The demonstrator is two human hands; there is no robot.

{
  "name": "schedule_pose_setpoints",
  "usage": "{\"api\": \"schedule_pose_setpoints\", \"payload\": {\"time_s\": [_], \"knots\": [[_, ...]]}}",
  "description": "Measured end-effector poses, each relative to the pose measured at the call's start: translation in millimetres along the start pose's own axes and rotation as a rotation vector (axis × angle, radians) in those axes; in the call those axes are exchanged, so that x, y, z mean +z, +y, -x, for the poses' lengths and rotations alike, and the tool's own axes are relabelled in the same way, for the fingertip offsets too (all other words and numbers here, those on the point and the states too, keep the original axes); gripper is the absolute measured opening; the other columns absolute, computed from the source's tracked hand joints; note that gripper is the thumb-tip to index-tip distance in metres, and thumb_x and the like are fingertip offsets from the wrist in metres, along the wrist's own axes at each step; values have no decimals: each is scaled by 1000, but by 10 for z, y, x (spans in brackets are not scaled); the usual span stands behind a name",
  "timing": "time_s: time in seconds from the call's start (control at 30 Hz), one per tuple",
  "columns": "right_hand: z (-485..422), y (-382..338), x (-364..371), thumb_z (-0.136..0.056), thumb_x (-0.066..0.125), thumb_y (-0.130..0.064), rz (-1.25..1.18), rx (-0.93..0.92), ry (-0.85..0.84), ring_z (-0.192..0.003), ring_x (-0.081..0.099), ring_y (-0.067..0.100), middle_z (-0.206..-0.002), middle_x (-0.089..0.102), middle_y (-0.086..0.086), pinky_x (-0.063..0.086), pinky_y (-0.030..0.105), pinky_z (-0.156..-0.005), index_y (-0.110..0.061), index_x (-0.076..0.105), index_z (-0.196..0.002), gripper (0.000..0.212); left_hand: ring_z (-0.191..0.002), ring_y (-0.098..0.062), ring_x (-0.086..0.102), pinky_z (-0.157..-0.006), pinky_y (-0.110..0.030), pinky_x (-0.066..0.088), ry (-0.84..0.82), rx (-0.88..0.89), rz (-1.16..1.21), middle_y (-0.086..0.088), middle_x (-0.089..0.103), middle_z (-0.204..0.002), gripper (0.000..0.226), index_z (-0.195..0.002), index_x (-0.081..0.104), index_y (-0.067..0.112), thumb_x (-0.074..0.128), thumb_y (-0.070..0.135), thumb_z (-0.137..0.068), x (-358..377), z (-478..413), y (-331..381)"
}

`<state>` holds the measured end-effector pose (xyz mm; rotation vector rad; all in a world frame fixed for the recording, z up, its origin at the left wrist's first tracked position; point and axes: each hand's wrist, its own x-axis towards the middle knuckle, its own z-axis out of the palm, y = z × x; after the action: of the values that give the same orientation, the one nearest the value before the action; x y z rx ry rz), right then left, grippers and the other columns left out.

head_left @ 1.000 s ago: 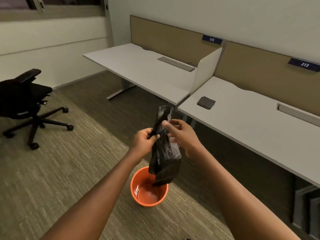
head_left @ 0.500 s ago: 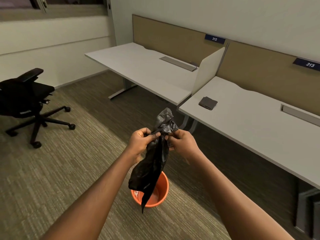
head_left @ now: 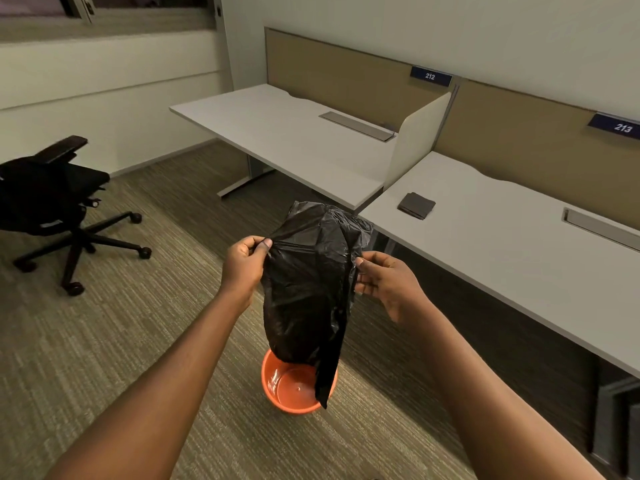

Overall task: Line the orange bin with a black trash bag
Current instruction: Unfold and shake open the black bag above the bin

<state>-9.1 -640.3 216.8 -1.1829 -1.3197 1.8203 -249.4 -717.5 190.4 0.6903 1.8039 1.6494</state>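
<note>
The black trash bag (head_left: 308, 289) is held up directly above the orange bin (head_left: 296, 386), its lowest tail hanging across the bin's rim. The bin is seen standing on the carpet, just in front of the worktop (head_left: 502, 237). The bag's left edge is pinched by the left hand (head_left: 244, 263), its right edge by the right hand (head_left: 388, 282), fingers closed on plastic.
</note>
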Motion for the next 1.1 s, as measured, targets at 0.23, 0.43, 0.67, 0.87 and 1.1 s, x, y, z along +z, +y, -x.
{"api": "schedule_pose_setpoints", "payload": {"time_s": [0.23, 0.43, 0.67, 0.87, 1.1], "knots": [[-12, -98, 29, -98, 64, -9, -21, -1, -1, -78, 65, 21, -91, 70, 12, 58, 35, -76, -3, 70, -108, 13, -83, -16, 62, -73, -30, 56, 237, 213, -285, -6, 61, -103, 22, -109, 61, 16, 68, 26, -91, 67, 106, -9], [-22, -131, 172, -98, 64, -9, 107, -65, -79, -80, 68, 18, -91, 72, 8, 59, 35, -78, -3, 71, -108, 14, -101, -17, 72, -86, -29, 58, -471, -39, -3, -2, 75, -108, 29, -112, 67, 22, 72, 38, -89, 381, 430, 82], [-65, -161, 95, -98, 66, -15, 329, -161, 74, -72, 71, 9, -88, 77, 7, 57, 22, -67, -10, 75, -99, 10, -82, -16, 68, -65, -22, 57, -329, -95, 91, -4, 73, -89, 15, -93, 68, 14, 60, 2, -95, 394, 318, 49], [-168, -147, -195, -98, 65, -16, 386, -203, 224, -78, 70, 22, -92, 76, 9, 64, 39, -80, -16, 75, -100, 10, -85, -18, 68, -77, -35, 55, -139, 0, -97, -4, 73, -89, 9, -92, 68, 12, 61, 11, -97, 22, 63, 79], [-256, -139, -336, -100, 63, -16, 415, -261, 400, -91, 75, 28, -95, 76, 7, 64, 43, -82, -17, 73, -105, 12, -73, -13, 66, -60, -27, 51, -90, 144, -401, 4, 71, -82, 12, -86, 67, 28, 63, 22, -95, -223, -77, 263]]}}
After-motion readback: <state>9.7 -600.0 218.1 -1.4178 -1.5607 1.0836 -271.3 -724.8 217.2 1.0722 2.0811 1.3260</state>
